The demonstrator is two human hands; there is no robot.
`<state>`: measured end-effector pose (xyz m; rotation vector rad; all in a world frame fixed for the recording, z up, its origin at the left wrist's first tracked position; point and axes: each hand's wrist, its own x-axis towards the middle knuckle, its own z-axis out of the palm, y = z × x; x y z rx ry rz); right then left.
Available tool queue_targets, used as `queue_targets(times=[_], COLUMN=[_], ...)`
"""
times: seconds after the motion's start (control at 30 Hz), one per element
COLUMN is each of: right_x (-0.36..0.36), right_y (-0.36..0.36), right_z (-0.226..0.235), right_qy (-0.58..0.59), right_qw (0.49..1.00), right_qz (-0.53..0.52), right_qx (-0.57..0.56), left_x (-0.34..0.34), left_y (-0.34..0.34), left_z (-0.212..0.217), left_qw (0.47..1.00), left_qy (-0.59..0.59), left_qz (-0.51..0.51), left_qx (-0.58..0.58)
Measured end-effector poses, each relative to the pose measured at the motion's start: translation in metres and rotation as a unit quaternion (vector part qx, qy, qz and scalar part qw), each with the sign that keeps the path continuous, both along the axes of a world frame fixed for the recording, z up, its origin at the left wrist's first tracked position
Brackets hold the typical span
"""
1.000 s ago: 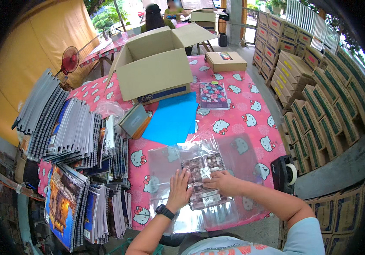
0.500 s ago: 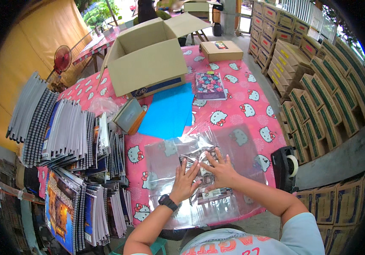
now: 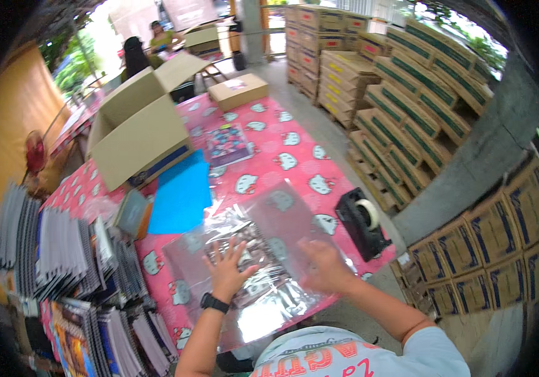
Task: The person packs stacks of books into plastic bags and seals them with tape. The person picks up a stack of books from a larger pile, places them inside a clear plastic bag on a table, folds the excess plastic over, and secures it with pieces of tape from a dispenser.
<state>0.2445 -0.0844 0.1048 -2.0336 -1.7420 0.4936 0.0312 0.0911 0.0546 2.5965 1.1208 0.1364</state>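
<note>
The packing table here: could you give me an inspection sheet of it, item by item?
Surface: table under a pink cartoon-cat cloth.
Job's things: clear plastic bag lying flat, with a printed booklet inside.
Clutter: blue sheet, open cardboard box, small closed carton, another booklet, black tape dispenser, rows of spiral notebooks on the left.
Hands: left hand spread flat on the bag, black watch on its wrist; right hand pressing the bag's right part.
Cables: nothing seen.
Surroundings: stacked cartons on the right, a red fan, people seated at the far end.
</note>
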Motion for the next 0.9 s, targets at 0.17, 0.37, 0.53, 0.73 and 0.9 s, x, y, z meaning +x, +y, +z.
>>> queue_targets(times=[0.17, 0.37, 0.53, 0.73, 0.9], right_x=[0.145, 0.165, 0.141, 0.139, 0.11], right_y=[-0.104, -0.116, -0.114, -0.143, -0.168], right_z=[-0.036, -0.053, -0.032, -0.057, -0.073], right_qy=[0.104, 0.297, 0.429, 0.676, 0.555], right_qw=[0.871, 0.853, 0.803, 0.552, 0.688], right_qz=[-0.438, -0.421, -0.367, -0.324, -0.428], right_qx=[0.197, 0.085, 0.19, 0.365, 0.187], left_x=[0.004, 0.009, 0.003, 0.01, 0.004], left_y=[-0.003, -0.002, 0.0, -0.001, -0.003], left_z=[-0.006, -0.009, -0.009, -0.01, -0.002], left_qw=[0.999, 0.998, 0.999, 0.999, 1.0], left_qy=[-0.042, -0.059, -0.047, -0.038, -0.026], left_qz=[-0.011, -0.017, -0.006, -0.01, -0.003], left_qx=[0.002, -0.005, -0.006, -0.006, -0.005])
